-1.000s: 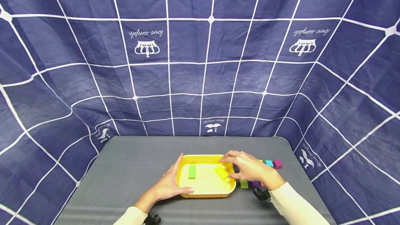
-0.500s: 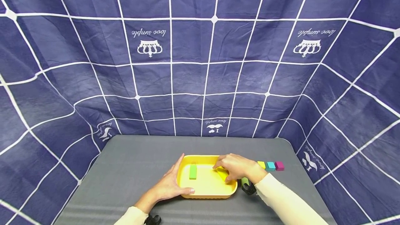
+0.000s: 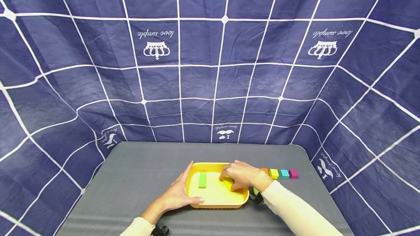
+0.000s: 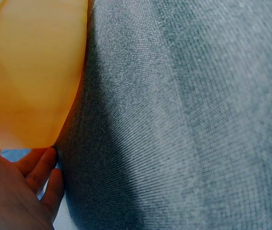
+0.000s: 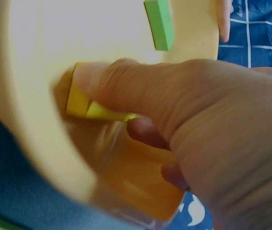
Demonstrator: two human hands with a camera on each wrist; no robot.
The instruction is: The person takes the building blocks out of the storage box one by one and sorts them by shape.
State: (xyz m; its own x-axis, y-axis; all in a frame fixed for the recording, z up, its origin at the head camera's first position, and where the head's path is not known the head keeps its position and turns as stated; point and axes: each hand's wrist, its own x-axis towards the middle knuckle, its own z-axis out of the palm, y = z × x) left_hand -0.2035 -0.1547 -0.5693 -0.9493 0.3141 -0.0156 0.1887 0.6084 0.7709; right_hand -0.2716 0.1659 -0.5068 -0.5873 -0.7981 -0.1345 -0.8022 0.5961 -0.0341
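A yellow tray sits on the grey table. My left hand rests against its left end, fingers extended along the wall and thumb over the near rim; in the left wrist view several fingers show beside the tray's end. My right hand reaches into the right part of the tray and pinches a yellow block between thumb and fingers. The block lies slantwise, partly covered by the hand. Left in the tray, apart from both hands, lies a green block.
Right of the tray, a row of small blocks includes an orange block, a yellow cube, a teal cube and a magenta cube. A lime block is partly hidden by the right wrist. Blue curtains surround the table.
My right hand has moved left and inward from the tray's right rim, closing on the yellow block. The block has shifted slightly left. The left hand stays at the tray's left end.
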